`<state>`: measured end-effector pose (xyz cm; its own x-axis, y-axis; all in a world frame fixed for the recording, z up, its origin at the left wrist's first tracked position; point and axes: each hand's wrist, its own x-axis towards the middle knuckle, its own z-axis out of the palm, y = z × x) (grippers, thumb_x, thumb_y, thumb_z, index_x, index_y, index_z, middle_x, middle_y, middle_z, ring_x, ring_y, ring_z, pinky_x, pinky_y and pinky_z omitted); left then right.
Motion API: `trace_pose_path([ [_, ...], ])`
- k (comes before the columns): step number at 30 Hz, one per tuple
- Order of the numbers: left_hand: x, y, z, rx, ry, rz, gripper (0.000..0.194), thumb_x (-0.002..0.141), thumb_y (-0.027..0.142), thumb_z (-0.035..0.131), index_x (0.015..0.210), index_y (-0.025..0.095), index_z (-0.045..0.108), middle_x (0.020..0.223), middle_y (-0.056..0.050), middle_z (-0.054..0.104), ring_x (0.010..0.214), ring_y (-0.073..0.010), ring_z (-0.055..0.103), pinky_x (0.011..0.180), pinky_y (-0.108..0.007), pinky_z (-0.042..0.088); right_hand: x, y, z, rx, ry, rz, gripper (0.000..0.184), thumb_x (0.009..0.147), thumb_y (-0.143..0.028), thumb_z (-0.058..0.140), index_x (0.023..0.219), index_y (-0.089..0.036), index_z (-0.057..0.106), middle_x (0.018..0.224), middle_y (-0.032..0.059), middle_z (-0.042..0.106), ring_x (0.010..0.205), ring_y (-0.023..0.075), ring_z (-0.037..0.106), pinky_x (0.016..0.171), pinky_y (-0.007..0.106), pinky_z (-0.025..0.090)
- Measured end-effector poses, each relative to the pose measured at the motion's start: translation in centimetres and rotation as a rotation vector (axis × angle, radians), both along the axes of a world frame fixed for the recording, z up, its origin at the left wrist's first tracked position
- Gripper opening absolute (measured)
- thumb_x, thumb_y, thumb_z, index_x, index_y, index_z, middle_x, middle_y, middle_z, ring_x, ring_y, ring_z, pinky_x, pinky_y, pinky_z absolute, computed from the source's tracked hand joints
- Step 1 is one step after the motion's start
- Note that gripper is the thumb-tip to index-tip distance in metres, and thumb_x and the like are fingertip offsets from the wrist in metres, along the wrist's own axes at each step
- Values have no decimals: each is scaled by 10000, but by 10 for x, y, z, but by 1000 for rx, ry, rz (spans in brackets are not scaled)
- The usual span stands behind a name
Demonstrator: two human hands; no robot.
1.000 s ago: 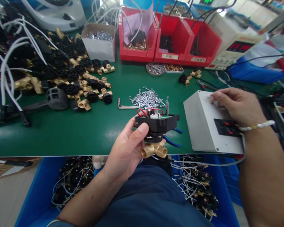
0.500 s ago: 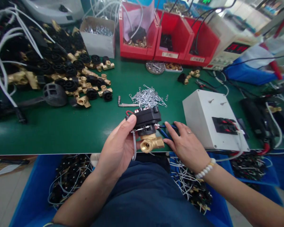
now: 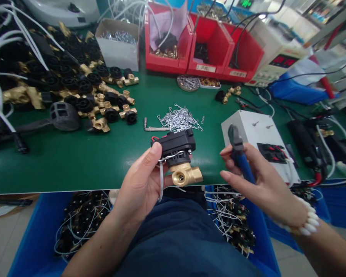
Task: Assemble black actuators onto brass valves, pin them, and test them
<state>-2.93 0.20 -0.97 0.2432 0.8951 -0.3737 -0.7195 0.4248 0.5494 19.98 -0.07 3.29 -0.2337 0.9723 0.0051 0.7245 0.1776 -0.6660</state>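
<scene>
Across mid-frame, a green bench is seen. Right of centre, a grey box is set on it. At lower centre, a black-and-brass valve unit is gripped by the left hand. To its right, blue-handled pliers are held in the right hand, head up. At centre, wire clips are heaped.

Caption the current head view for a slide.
Left hand holding a brass-bodied valve, right hand holding blue-handled pliers, at a green workbench.
</scene>
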Motion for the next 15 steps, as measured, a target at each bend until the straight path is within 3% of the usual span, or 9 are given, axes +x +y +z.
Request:
trace_pose_path([
  [3, 0, -1, 1, 4, -13, -22, 404, 973, 431, 627, 1269, 159, 666, 973, -86, 802, 918, -230, 788, 751, -291, 667, -3, 2, 7, 393, -326, 119, 332, 871, -260, 591, 1188, -194, 515, 944, 63, 579, 816, 192, 600, 693, 332, 521],
  [6, 0, -2, 1, 25, -25, -41, 444, 950, 484, 648, 1255, 162, 671, 1006, -99, 797, 994, -268, 776, 814, -351, 669, -6, 7, 10, 617, -525, 183, 366, 849, -243, 585, 1191, -129, 523, 968, 118, 575, 888, 255, 605, 700, 375, 530],
  [15, 1, -4, -2, 67, -24, -90, 517, 921, 540, 669, 1275, 163, 661, 1069, -107, 781, 1012, -275, 767, 818, -354, 665, -13, 10, 19, 706, -695, 231, 381, 868, -240, 602, 1207, -79, 533, 981, 198, 586, 894, 339, 609, 668, 432, 541],
])
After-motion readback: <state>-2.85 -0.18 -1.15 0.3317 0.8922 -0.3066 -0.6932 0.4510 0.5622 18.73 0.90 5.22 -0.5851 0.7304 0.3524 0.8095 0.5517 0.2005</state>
